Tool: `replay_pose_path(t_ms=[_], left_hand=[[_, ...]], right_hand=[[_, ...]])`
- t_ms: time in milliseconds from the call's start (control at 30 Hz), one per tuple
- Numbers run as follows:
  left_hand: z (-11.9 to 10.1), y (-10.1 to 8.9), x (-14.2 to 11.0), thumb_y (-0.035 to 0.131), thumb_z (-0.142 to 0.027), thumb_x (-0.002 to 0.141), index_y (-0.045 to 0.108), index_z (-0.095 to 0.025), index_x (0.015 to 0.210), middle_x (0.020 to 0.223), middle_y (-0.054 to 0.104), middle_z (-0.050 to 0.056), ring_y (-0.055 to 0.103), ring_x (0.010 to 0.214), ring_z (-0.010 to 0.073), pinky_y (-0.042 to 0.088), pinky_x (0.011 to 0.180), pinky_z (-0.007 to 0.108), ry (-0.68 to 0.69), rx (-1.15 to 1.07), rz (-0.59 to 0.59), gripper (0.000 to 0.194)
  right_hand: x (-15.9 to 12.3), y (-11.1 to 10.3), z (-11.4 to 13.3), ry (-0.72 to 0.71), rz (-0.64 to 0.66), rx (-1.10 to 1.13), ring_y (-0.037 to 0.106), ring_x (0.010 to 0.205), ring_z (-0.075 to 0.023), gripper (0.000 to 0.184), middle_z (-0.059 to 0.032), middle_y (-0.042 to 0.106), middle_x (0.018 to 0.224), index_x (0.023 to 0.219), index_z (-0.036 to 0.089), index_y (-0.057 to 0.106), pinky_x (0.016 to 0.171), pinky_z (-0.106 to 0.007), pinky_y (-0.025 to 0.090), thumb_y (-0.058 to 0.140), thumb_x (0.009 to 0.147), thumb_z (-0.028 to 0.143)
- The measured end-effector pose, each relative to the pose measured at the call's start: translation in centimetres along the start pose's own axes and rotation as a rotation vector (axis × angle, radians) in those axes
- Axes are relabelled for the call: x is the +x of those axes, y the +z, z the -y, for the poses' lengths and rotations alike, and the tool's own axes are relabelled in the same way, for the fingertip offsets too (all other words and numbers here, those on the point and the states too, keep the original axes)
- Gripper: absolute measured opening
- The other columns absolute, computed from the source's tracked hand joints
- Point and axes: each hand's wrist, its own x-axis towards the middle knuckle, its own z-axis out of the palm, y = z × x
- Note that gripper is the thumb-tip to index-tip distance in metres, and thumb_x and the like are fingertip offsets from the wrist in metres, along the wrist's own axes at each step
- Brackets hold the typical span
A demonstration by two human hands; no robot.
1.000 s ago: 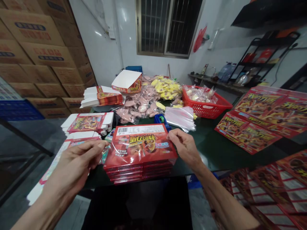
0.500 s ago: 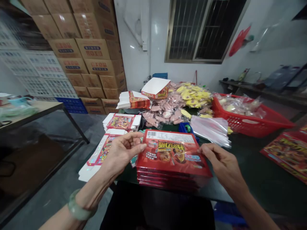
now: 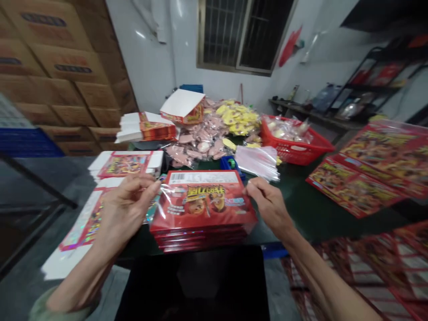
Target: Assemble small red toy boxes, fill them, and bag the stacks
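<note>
A stack of several flat red printed boxes (image 3: 202, 209) lies on the dark green table (image 3: 301, 214), wrapped on top by a clear plastic film (image 3: 200, 198). My left hand (image 3: 125, 209) pinches the film at the stack's left edge. At the right edge, my right hand (image 3: 269, 205) pinches the film near the box's upper corner. The film's lower side and the stack's far underside are hidden.
Behind the stack lie a blue tape dispenser (image 3: 230, 165), clear bags (image 3: 257, 162), a heap of bagged pink and yellow items (image 3: 214, 133), and a red basket (image 3: 294, 145). Flat red cartons (image 3: 364, 178) lie on the right, white-and-red cartons (image 3: 127, 165) on the left.
The film now lies stretched over the top box between my fingertips. My left hand has closed on its edge, and my view has swung back left from the half-second-ago frame.
</note>
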Motion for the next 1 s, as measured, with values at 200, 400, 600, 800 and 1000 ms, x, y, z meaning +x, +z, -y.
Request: replay_pose_path(t_ms=[200, 400, 600, 800, 1000], left_hand=[[2.0, 1.1, 0.2, 0.058, -0.033, 0.076, 0.06, -0.018, 0.069, 0.078, 0.059, 0.001, 0.056, 0.075, 0.0164, 0.043, 0.073, 0.031, 0.142, 0.207, -0.102, 0.017], [2.2, 1.4, 0.8, 0.053, -0.036, 0.077, 0.055, -0.018, 0.062, 0.071, 0.053, 0.001, 0.051, 0.068, 0.0161, 0.04, 0.061, 0.029, 0.189, 0.367, -0.078, 0.024], [3.3, 1.8, 1.1, 0.053, -0.035, 0.074, 0.053, -0.018, 0.056, 0.078, 0.051, 0.002, 0.049, 0.065, 0.0144, 0.038, 0.056, 0.028, 0.15, 0.442, -0.007, 0.024], [3.8, 2.0, 1.1, 0.055, -0.036, 0.072, 0.049, -0.019, 0.053, 0.074, 0.053, 0.003, 0.049, 0.065, 0.0156, 0.036, 0.055, 0.028, 0.006, 0.358, 0.061, 0.026], [2.8, 2.3, 1.3, 0.067, -0.025, 0.062, 0.043, -0.019, 0.063, 0.063, 0.051, -0.004, 0.047, 0.054, 0.0106, 0.037, 0.05, 0.023, -0.335, -0.016, -0.02, 0.024]], right_hand=[[0.3, 0.3, -0.1, -0.053, 0.004, 0.032, 0.045, 0.071, -0.0131, 0.026, -0.001, 0.046, 0.074, 0.06, 0.018, 0.048, 0.066, -0.027, 0.036, 0.045, 0.084, 0.026], [0.4, 0.9, -0.4, -0.063, -0.041, 0.04, 0.044, 0.069, -0.0126, 0.026, -0.0004, 0.044, 0.072, 0.058, 0.019, 0.043, 0.065, -0.027, 0.036, 0.045, 0.084, 0.023], [-0.2, 2.3, -0.4, -0.109, -0.203, -0.095, 0.04, 0.063, -0.0116, 0.028, 0.0008, 0.04, 0.069, 0.057, 0.02, 0.034, 0.057, -0.025, 0.034, 0.047, 0.08, 0.015], [-0.2, 2.6, -0.4, -0.057, -0.191, -0.203, 0.043, 0.066, -0.0122, 0.025, 0.0001, 0.041, 0.07, 0.054, 0.02, 0.035, 0.06, -0.026, 0.036, 0.049, 0.075, 0.015], [1.0, 3.1, -1.5, 0.392, -0.142, 0.233, 0.033, 0.046, -0.007, 0.028, 0.0089, 0.035, 0.05, 0.056, 0.021, 0.037, 0.045, -0.021, 0.028, 0.062, 0.062, 0.03]])
